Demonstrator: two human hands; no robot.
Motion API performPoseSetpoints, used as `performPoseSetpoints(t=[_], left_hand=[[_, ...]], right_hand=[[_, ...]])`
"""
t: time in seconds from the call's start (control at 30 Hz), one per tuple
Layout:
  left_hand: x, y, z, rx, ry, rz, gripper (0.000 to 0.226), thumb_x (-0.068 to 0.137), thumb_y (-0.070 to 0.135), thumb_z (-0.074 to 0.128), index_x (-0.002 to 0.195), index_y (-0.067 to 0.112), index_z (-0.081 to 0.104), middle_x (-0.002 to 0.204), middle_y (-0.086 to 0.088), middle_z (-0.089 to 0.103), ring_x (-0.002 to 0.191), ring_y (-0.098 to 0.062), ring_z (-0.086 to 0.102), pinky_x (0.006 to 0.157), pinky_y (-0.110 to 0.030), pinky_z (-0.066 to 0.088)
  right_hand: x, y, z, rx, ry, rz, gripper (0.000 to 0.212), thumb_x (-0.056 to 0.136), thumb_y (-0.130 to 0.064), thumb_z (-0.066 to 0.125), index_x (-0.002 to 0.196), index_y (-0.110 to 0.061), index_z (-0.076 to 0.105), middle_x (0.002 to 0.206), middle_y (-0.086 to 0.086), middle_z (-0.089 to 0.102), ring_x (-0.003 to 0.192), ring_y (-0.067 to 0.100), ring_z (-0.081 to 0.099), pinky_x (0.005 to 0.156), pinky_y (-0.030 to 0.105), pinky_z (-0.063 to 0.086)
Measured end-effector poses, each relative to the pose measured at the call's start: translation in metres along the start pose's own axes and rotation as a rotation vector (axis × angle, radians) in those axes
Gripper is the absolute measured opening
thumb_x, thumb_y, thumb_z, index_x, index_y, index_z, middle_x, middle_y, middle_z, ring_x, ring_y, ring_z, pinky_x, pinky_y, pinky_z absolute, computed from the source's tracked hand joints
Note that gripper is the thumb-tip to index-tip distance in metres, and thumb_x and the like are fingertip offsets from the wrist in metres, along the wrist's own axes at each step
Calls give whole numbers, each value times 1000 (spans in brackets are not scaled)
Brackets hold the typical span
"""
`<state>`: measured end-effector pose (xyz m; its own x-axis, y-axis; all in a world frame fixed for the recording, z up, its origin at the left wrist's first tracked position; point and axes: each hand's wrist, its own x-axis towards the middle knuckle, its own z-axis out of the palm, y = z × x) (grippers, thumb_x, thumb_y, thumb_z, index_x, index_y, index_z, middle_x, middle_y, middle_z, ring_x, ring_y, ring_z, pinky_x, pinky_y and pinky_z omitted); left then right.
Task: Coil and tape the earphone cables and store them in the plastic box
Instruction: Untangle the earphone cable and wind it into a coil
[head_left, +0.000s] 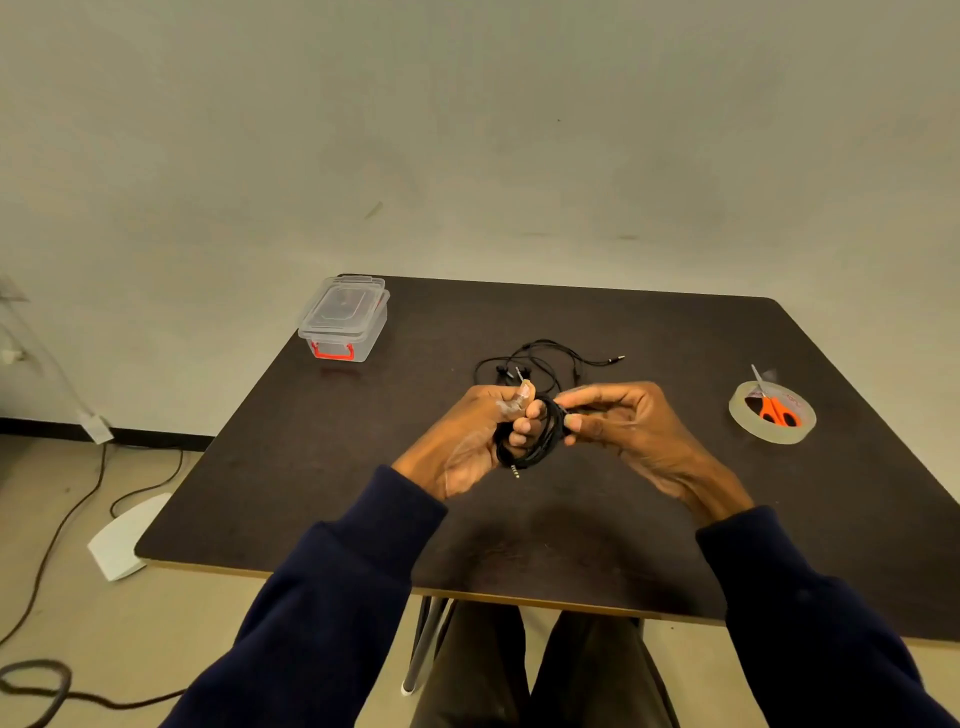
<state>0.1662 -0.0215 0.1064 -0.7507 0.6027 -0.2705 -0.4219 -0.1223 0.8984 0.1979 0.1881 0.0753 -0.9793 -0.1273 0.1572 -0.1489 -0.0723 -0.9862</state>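
Observation:
Above the middle of the dark table (649, 545), my left hand (470, 441) grips a coiled black earphone cable (540, 441), whose jack plug hangs below the coil. A strip of clear tape sticks to my left index fingertip. My right hand (623, 421) pinches the right side of the same coil with thumb and fingers. Behind my hands a second black earphone cable (550, 356) lies loose and uncoiled on the table. A clear plastic box (343, 319) with a red latch stands at the far left corner, its lid resting on top.
A roll of clear tape (772, 420) lies at the right of the table, with orange-handled scissors (774, 405) resting across it. Cables (57, 530) and a white plate-like object (124, 538) lie on the floor at the left. My knees are under the table's front edge.

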Motion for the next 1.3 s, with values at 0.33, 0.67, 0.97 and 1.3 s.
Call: performPoseSetpoints(t=[0.33,0.67,0.97,1.3], left_hand=[[5,-8,4,-98,15,-7,40,112,23,36,77,13,53,62,4,46,52,-4,40,49,-14,34],[5,-9,1,-3,94,12,37,110,23,44,77,13,59,65,1,52,57,-8,49,57,-18,46],[1,-4,-6,166,20,-1,40,110,20,40,75,13,57,65,-1,54,62,-13,57,71,-27,47],[4,-22,-5,213,88,33,41,110,22,44,76,8,62,69,-5,57,69,-16,59,85,-34,50]], right_hand=[[-6,34,43,-256,326,-249,32,90,5,71,106,-23,76,104,-5,79,103,15,75,92,30,60],[-14,22,44,-124,172,-130,30,92,-23,70,116,-5,75,111,10,78,109,25,73,97,38,58],[-19,29,31,-171,185,-133,29,90,0,72,119,-1,73,119,9,76,117,23,70,102,39,56],[-26,28,47,-331,315,-133,26,90,5,70,105,-14,80,101,1,78,94,16,77,83,32,63]])
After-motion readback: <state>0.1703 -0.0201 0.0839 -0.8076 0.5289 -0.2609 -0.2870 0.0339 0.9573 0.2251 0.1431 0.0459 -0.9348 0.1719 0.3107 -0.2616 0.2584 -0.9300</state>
